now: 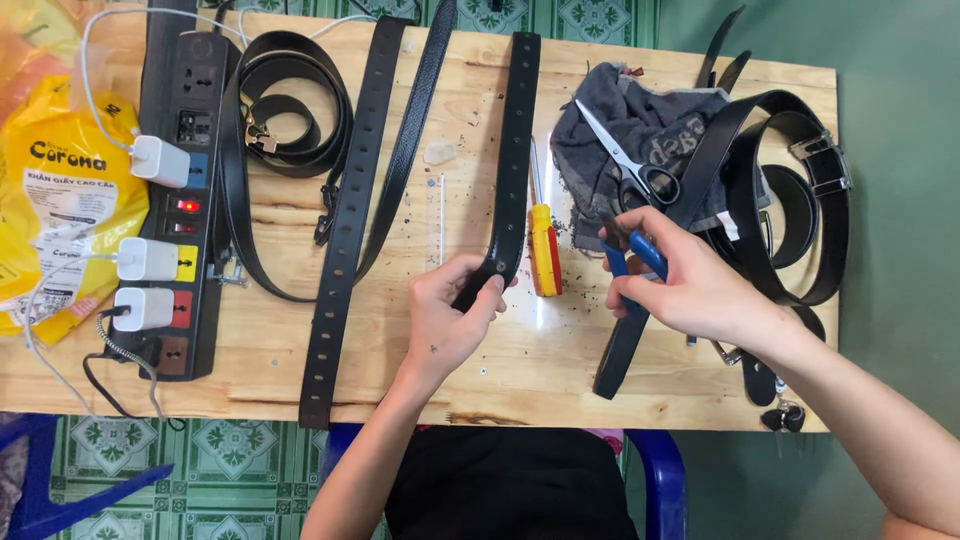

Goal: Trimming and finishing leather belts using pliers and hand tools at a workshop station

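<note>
**Belt end pinched in my left, blue pliers in my right**

My left hand (452, 305) was clenched on the near end of a black belt (514, 150), which ran straight away from my grip across the wooden table (290, 350). My right hand (690, 285) grasped the blue-handled pliers (628, 258), lifted just right of the belt. Between my hands lay a yellow-and-red screwdriver (543, 250). Beyond my right hand, scissors (625, 160) rested on a grey cloth (640, 120). Well to my left sat a power strip (185, 200).
</note>
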